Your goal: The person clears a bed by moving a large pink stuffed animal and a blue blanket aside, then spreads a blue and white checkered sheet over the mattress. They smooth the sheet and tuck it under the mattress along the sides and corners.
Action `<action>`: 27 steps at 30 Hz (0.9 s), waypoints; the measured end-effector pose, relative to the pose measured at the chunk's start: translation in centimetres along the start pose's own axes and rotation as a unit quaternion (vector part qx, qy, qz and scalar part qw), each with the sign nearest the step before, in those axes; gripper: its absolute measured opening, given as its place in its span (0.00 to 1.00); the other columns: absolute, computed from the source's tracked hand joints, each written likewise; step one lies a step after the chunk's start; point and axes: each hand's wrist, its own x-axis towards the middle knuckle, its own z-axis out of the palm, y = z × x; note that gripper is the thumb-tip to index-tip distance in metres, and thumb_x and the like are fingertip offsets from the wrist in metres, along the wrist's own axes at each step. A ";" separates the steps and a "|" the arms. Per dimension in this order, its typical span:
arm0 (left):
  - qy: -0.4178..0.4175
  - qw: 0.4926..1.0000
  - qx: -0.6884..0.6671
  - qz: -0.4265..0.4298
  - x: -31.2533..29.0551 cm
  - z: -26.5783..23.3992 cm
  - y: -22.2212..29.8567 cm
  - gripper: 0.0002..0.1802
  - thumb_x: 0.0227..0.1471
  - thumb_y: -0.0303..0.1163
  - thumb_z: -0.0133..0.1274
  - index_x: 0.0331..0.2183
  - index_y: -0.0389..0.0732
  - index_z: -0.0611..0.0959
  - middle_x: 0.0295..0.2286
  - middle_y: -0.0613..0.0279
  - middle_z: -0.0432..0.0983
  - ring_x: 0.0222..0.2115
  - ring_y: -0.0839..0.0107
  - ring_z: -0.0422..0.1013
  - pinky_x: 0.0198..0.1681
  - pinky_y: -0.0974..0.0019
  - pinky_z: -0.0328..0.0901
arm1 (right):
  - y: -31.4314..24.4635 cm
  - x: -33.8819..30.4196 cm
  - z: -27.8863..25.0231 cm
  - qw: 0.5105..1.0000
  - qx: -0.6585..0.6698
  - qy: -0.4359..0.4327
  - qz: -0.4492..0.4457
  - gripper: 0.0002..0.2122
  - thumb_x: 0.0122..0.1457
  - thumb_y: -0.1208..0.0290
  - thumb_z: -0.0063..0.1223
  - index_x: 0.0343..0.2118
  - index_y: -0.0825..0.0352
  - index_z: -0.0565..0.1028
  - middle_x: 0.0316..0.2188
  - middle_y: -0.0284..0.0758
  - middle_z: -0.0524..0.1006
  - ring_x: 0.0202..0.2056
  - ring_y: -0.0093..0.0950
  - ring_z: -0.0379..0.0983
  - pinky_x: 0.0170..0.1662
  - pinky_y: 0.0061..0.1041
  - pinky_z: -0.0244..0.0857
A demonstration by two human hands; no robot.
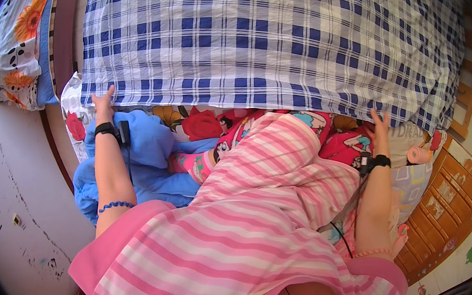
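A blue-and-white plaid sheet (269,31) spreads over the far part of the bed, its near edge running across in front of me. At that edge's left end, my left hand (104,102) lies with its fingers apart against the cloth. My right hand (381,128) is at the edge's right end, fingers also spread and touching or just beside the fabric. Nothing shows gripped in either hand. Below the left hand bulges a blue blanket (143,138). Between my arms, a red floral cover (201,125) shows under the sheet's edge.
My legs in pink-striped clothing rest on the bed. A pink roll-shaped item (418,154) lies by a patterned pillow (414,184) at right. Beyond stands a wooden headboard (446,204). Sunflower-print bedding (18,56) is piled far left, near a marked white wall (16,204).
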 end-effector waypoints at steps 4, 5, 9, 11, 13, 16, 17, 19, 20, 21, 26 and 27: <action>-0.022 0.994 -0.102 0.038 -1.1 1.8 4.3 0.48 0.31 0.21 0.66 0.56 0.38 0.62 0.40 0.46 0.70 0.35 0.62 0.71 0.33 0.60 0.69 | -3.2 -0.2 2.5 0.986 0.129 -0.074 -0.079 0.23 0.55 0.77 0.53 0.56 0.62 0.65 0.51 0.37 0.68 0.45 0.28 0.68 0.45 0.30 0.65; -0.053 0.989 -0.127 0.055 -0.5 1.3 6.9 0.31 0.36 0.19 0.61 0.47 0.36 0.73 0.27 0.55 0.73 0.24 0.69 0.69 0.22 0.65 0.64 | -6.0 0.6 2.5 0.972 0.161 -0.103 -0.139 0.22 0.55 0.78 0.53 0.54 0.63 0.67 0.50 0.37 0.69 0.44 0.25 0.68 0.43 0.27 0.65; -0.199 0.917 -0.261 0.225 2.3 -2.2 18.6 0.07 0.42 0.19 0.54 0.29 0.37 0.79 0.26 0.60 0.74 0.24 0.70 0.70 0.24 0.67 0.65 | -17.4 0.6 0.0 0.934 0.274 -0.051 -0.225 0.19 0.56 0.78 0.52 0.52 0.69 0.68 0.51 0.36 0.70 0.43 0.22 0.69 0.42 0.19 0.63; -0.056 0.924 -0.318 0.206 1.7 -3.4 19.5 0.28 0.40 0.14 0.53 0.48 0.34 0.72 0.36 0.55 0.74 0.32 0.66 0.73 0.33 0.67 0.69 | -18.9 -1.1 -1.1 0.879 0.322 -0.061 -0.346 0.18 0.57 0.78 0.51 0.51 0.69 0.69 0.49 0.36 0.71 0.41 0.22 0.71 0.36 0.18 0.64; -0.036 0.914 -0.311 0.259 0.2 -3.6 17.6 0.32 0.41 0.15 0.54 0.52 0.34 0.69 0.40 0.53 0.73 0.35 0.65 0.73 0.36 0.66 0.69 | -17.0 -3.0 -1.2 0.884 0.350 -0.021 -0.309 0.18 0.57 0.78 0.51 0.51 0.67 0.70 0.44 0.34 0.73 0.33 0.21 0.71 0.29 0.17 0.62; 0.007 0.957 -0.136 0.256 -2.4 -0.4 11.8 0.31 0.42 0.19 0.59 0.51 0.35 0.71 0.40 0.55 0.72 0.37 0.71 0.69 0.39 0.70 0.65 | -11.3 -3.0 0.6 0.933 0.272 -0.019 -0.237 0.18 0.56 0.78 0.53 0.51 0.65 0.70 0.29 0.29 0.72 0.18 0.18 0.61 0.18 0.17 0.53; -0.014 0.974 -0.095 0.207 -2.9 0.7 10.5 0.32 0.41 0.22 0.60 0.51 0.34 0.71 0.41 0.54 0.71 0.40 0.69 0.68 0.43 0.68 0.64 | -9.6 -2.4 1.2 0.944 0.258 -0.040 -0.205 0.19 0.56 0.78 0.54 0.52 0.64 0.70 0.26 0.28 0.69 0.16 0.17 0.57 0.18 0.18 0.51; -0.075 0.968 -0.146 0.191 -3.6 2.7 8.2 0.36 0.41 0.23 0.61 0.54 0.36 0.67 0.40 0.56 0.72 0.33 0.70 0.69 0.32 0.69 0.64 | -7.1 -0.9 2.0 0.964 0.235 -0.020 -0.125 0.21 0.55 0.78 0.55 0.53 0.63 0.69 0.21 0.27 0.67 0.16 0.17 0.54 0.18 0.19 0.50; -0.069 0.969 -0.174 0.163 -3.7 3.4 7.7 0.37 0.41 0.23 0.61 0.55 0.37 0.66 0.39 0.57 0.73 0.28 0.73 0.70 0.26 0.70 0.63 | -6.4 -0.2 2.2 0.968 0.219 0.001 -0.121 0.20 0.55 0.78 0.55 0.53 0.64 0.69 0.20 0.27 0.66 0.16 0.17 0.55 0.18 0.18 0.50; -0.072 0.975 -0.167 0.127 -3.7 3.8 7.4 0.40 0.41 0.23 0.61 0.56 0.38 0.63 0.37 0.59 0.73 0.22 0.76 0.67 0.18 0.71 0.58 | -6.1 0.5 2.1 0.963 0.233 -0.017 -0.132 0.22 0.55 0.78 0.55 0.54 0.65 0.68 0.20 0.27 0.66 0.16 0.17 0.55 0.19 0.18 0.51; -0.093 0.974 -0.183 0.099 -4.2 3.1 8.9 0.42 0.40 0.22 0.62 0.57 0.39 0.62 0.39 0.57 0.72 0.26 0.73 0.70 0.20 0.69 0.59 | -6.4 1.6 0.7 0.957 0.254 -0.066 -0.128 0.27 0.53 0.80 0.55 0.57 0.66 0.62 0.20 0.27 0.65 0.19 0.17 0.57 0.20 0.18 0.52; -0.095 0.969 -0.207 0.094 -4.8 3.1 9.2 0.43 0.40 0.22 0.63 0.57 0.39 0.61 0.39 0.56 0.71 0.26 0.72 0.69 0.21 0.68 0.60 | -6.5 1.5 0.5 0.955 0.256 -0.085 -0.126 0.28 0.53 0.81 0.55 0.58 0.66 0.61 0.20 0.27 0.65 0.19 0.17 0.58 0.21 0.18 0.52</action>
